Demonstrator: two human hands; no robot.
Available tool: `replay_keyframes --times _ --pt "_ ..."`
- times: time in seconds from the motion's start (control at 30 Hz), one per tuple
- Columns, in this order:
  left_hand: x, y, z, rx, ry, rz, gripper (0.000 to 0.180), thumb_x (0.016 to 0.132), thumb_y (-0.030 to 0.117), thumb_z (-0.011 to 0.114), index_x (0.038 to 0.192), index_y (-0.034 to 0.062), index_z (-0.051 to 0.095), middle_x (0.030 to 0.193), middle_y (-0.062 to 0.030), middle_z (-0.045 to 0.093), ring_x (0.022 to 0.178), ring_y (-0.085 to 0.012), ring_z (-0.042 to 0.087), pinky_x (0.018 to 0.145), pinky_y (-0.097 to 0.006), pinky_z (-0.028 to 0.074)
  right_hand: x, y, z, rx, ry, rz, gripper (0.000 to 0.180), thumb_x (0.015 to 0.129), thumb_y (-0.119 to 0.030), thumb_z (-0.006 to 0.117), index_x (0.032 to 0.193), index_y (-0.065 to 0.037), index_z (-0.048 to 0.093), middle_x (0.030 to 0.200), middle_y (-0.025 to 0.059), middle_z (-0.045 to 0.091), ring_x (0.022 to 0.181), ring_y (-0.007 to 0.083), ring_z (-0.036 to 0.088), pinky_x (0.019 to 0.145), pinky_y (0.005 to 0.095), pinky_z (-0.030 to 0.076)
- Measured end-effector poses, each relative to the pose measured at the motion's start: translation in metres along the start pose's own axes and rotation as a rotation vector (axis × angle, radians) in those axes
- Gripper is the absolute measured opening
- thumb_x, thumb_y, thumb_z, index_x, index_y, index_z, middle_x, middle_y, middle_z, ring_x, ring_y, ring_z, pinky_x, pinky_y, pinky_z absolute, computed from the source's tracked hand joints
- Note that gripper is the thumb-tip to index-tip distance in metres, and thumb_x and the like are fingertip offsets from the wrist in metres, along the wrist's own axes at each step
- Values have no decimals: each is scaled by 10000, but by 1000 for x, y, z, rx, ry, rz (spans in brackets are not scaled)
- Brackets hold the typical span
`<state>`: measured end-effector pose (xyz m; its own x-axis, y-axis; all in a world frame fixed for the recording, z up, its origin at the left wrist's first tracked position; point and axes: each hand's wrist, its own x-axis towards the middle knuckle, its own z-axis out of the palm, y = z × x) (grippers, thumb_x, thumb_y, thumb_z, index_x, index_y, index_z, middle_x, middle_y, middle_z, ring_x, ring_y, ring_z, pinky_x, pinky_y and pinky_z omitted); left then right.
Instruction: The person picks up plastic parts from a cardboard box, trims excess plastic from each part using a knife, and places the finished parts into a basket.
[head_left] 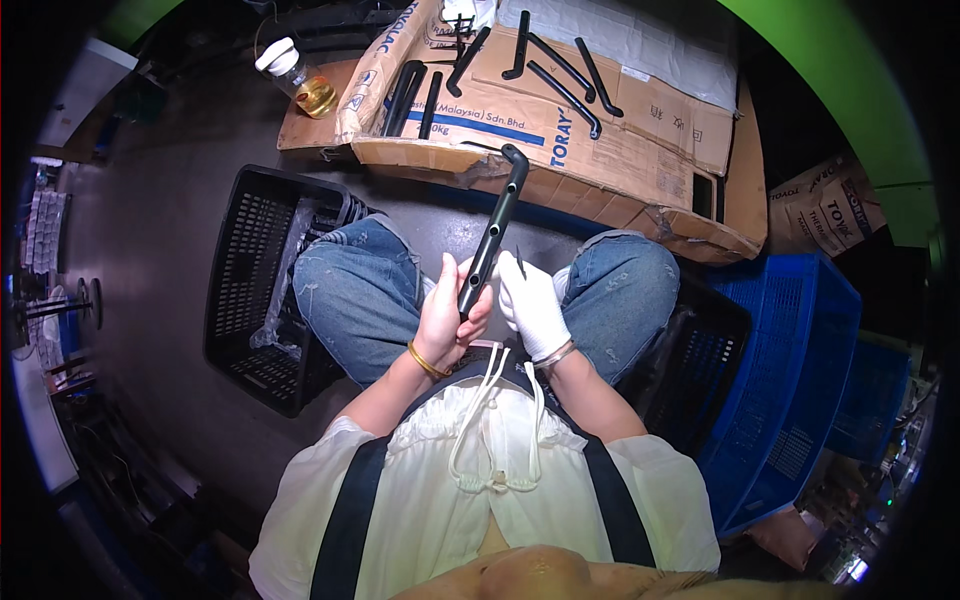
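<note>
A long black plastic part [492, 235] is gripped at its lower end by the bare left hand [447, 318], held upright over the lap so its side is presented to the gloved right hand [532, 305], which is closed on a thin blade [521, 263]. Similar parts [560, 70] are laid on flattened cardboard [600, 150] ahead, within reach.

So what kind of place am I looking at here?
Probably a small factory or workshop floor. Identical black plastic parts lie on flattened cardboard, black crates and blue crates stand around the seated person, whose left hand holds one such part.
</note>
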<state>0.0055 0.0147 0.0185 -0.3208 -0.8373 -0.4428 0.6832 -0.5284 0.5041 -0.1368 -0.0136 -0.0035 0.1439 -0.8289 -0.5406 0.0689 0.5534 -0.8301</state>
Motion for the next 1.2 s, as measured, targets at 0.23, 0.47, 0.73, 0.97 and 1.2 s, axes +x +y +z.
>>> replay_keyframes --times 0.23,0.47,0.73,0.97,1.2 --pt "-1 6 2 -9 -36 -39 655 1054 542 172 1424 44 381 580 32 391 365 -23 279 351 -172 248 2 -21 -13 110 27 -5 405 1035 -388 488 981 -24 658 537 -89 352 396 26 279 364 214 196" --pt "1 -3 -1 80 -102 -4 481 1072 472 204 1431 177 323 719 -7 448 476 -56 320 461 -198 313 8 -39 -33 122 42 -47 425 1040 -385 479 1031 0 660 530 -99 318 398 11 265 364 212 196" --pt "10 -1 -2 73 -84 188 539 1048 535 205 1447 188 306 651 18 403 456 -45 299 447 -199 284 4 -24 -32 64 -4 -10 402 1041 -369 482 1039 -14 670 534 -96 328 404 13 262 376 210 189" --pt "17 3 -8 -12 -97 223 540 1053 522 210 1475 193 287 646 17 387 444 -43 293 426 -180 267 3 -18 -29 50 -36 16 391 1039 -364 484 1048 -26 681 545 -96 348 414 15 265 386 208 183" --pt "17 2 -11 -111 -74 166 465 1057 515 218 1132 107 429 659 -3 417 437 -49 306 410 -189 263 1 -20 -28 46 -50 22 384 1038 -361 487 1055 -30 682 548 -98 347 423 13 267 395 205 183"
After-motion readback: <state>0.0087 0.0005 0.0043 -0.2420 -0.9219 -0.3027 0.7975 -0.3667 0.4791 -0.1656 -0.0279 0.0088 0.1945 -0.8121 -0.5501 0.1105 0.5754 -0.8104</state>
